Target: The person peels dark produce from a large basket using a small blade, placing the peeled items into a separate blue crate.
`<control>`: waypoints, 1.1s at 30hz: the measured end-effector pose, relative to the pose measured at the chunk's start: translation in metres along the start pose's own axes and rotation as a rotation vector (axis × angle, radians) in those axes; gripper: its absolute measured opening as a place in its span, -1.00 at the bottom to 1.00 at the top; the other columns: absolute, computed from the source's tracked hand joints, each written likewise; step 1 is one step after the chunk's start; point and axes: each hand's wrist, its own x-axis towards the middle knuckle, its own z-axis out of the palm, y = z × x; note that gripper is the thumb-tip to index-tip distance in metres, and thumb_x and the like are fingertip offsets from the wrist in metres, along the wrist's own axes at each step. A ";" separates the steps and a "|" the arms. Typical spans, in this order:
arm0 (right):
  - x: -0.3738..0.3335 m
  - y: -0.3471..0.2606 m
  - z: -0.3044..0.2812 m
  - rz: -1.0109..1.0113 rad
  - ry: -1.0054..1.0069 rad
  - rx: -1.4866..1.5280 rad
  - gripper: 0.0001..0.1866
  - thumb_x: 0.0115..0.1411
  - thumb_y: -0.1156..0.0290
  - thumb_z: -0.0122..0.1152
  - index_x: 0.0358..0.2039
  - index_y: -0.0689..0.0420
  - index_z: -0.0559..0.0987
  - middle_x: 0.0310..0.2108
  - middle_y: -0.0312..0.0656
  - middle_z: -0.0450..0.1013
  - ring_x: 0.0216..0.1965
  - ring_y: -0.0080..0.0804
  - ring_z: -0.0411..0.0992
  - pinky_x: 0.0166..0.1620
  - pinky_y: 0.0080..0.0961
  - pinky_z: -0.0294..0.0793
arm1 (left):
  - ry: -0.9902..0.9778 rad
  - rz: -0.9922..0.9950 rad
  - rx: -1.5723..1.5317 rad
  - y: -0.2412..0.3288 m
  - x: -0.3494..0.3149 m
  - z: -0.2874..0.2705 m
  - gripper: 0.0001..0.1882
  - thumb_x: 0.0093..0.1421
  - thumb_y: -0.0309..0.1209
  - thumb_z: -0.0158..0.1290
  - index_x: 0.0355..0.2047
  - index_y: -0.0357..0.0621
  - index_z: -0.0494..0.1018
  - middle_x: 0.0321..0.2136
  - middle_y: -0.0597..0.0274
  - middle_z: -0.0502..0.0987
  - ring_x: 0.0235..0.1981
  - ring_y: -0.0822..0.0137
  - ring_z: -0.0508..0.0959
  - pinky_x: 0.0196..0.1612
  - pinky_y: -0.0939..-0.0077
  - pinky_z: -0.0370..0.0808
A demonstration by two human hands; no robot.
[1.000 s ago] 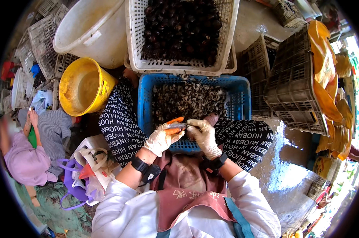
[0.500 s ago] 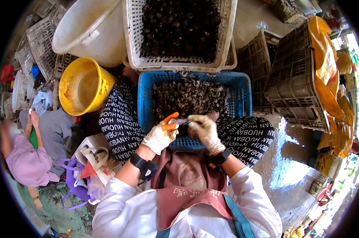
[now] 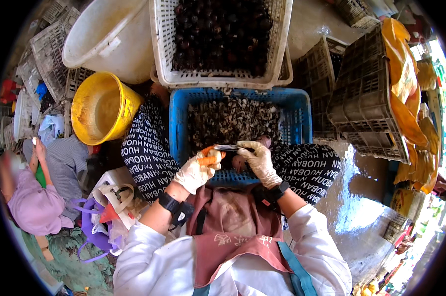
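Note:
My left hand (image 3: 199,167), in a white glove with orange finger covers, is closed over the blue basket's near edge. My right hand (image 3: 256,159), in a whitish glove, is curled beside it with fingertips pinched. Between the two hands runs a slim, shiny grey tool (image 3: 226,147), perhaps a peeler or small knife. Both hands touch its ends; anything else inside the fingers is hidden. Beneath them, the blue basket (image 3: 306,116) between my knees holds dark and pale scraps (image 3: 232,121). Beyond stands a white crate (image 3: 161,54) of dark, glossy round things (image 3: 222,37), possibly water chestnuts.
A yellow bucket (image 3: 120,118) and a large white tub (image 3: 85,47) stand to the left. Bags (image 3: 92,224) lie near my left elbow, and another person (image 3: 38,200) sits farther left. Stacked dark crates (image 3: 363,98) with orange sacking (image 3: 403,79) rise on the right above wet floor.
My hands have drawn slightly apart, and the grey tool now shows lengthwise between them. The right fingers have shifted their grip. The view has moved slightly.

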 end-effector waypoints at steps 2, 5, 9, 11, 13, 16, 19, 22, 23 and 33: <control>-0.008 -0.011 0.015 -0.055 -0.088 0.063 -0.76 0.08 0.55 0.27 -0.19 0.21 0.58 -0.22 -0.23 0.51 -0.19 -0.54 0.44 -0.07 -0.62 0.40 | -0.016 -0.016 -0.169 -0.009 0.002 -0.010 -0.48 0.17 -0.54 0.03 0.16 -0.05 0.25 -0.19 0.18 0.52 -0.41 0.40 0.52 -0.48 0.74 0.47; 0.003 0.003 0.004 -0.067 -0.024 -0.126 -0.79 0.09 0.52 0.26 -0.22 0.22 0.59 -0.26 -0.21 0.52 -0.21 -0.53 0.44 -0.07 -0.61 0.40 | 0.006 0.019 -0.003 -0.011 0.005 -0.015 -0.60 0.19 -0.51 0.03 0.06 -0.10 0.34 -0.18 0.18 0.52 -0.36 0.36 0.55 -0.45 0.72 0.49; 0.001 -0.012 0.000 -0.097 -0.029 -0.113 -0.76 0.05 0.44 0.31 -0.25 0.20 0.61 -0.30 -0.12 0.53 -0.23 -0.38 0.48 -0.13 -0.52 0.44 | 0.157 0.012 0.229 -0.006 -0.002 0.001 -0.71 0.19 -0.51 0.04 -0.05 -0.12 0.41 -0.18 0.18 0.52 -0.27 0.31 0.58 -0.41 0.71 0.52; -0.003 -0.004 0.011 -0.055 -0.079 0.007 -0.76 0.05 0.43 0.31 -0.23 0.18 0.60 -0.30 -0.13 0.53 -0.23 -0.37 0.48 -0.12 -0.52 0.44 | 0.106 -0.018 0.281 -0.005 -0.004 0.003 -0.74 0.20 -0.51 0.03 -0.08 -0.12 0.43 -0.17 0.17 0.52 -0.23 0.28 0.58 -0.40 0.70 0.54; 0.009 0.003 0.004 -0.034 -0.046 -0.080 -0.76 0.04 0.44 0.30 -0.24 0.18 0.61 -0.29 -0.12 0.53 -0.23 -0.36 0.49 -0.12 -0.51 0.44 | 0.061 0.043 0.265 -0.008 -0.002 0.000 -0.75 0.18 -0.52 0.03 -0.11 -0.13 0.43 -0.17 0.17 0.52 -0.31 0.31 0.59 -0.47 0.74 0.50; 0.005 0.006 -0.003 0.009 0.010 -0.045 -0.77 0.07 0.48 0.27 -0.22 0.22 0.59 -0.28 -0.17 0.53 -0.24 -0.47 0.47 -0.12 -0.59 0.43 | 0.082 0.010 0.105 -0.009 -0.001 -0.006 -0.70 0.17 -0.52 0.05 -0.06 -0.11 0.42 -0.17 0.18 0.52 -0.40 0.36 0.56 -0.50 0.73 0.46; -0.005 -0.019 0.013 -0.177 -0.068 -0.171 -0.76 0.09 0.52 0.26 -0.19 0.22 0.58 -0.26 -0.20 0.52 -0.25 -0.52 0.45 -0.11 -0.63 0.42 | 0.057 -0.003 0.038 -0.008 -0.003 0.008 -0.62 0.16 -0.53 0.04 0.02 -0.07 0.38 -0.18 0.18 0.52 -0.40 0.37 0.55 -0.48 0.70 0.47; 0.009 0.005 0.000 -0.060 0.016 -0.166 -0.75 0.06 0.43 0.29 -0.23 0.22 0.59 -0.32 -0.09 0.54 -0.24 -0.31 0.50 -0.10 -0.50 0.44 | 0.109 -0.001 0.046 -0.008 -0.004 0.008 -0.56 0.17 -0.54 0.02 0.09 -0.10 0.32 -0.17 0.09 0.52 -0.30 0.26 0.57 -0.34 0.60 0.54; 0.009 0.011 -0.007 0.047 0.037 -0.112 -0.75 0.06 0.42 0.29 -0.23 0.21 0.60 -0.31 -0.09 0.54 -0.23 -0.35 0.50 -0.13 -0.52 0.45 | 0.144 0.003 0.073 -0.006 -0.006 0.012 -0.55 0.17 -0.54 0.02 0.10 -0.11 0.31 -0.16 0.08 0.52 -0.27 0.23 0.57 -0.29 0.57 0.56; -0.003 -0.005 0.004 -0.063 -0.030 -0.116 -0.75 0.05 0.43 0.31 -0.22 0.18 0.61 -0.29 -0.08 0.53 -0.24 -0.34 0.49 -0.10 -0.49 0.43 | 0.147 0.028 0.185 -0.006 -0.003 0.001 -0.65 0.17 -0.48 0.04 0.00 -0.15 0.42 -0.24 0.18 0.57 -0.38 0.44 0.56 -0.55 0.79 0.37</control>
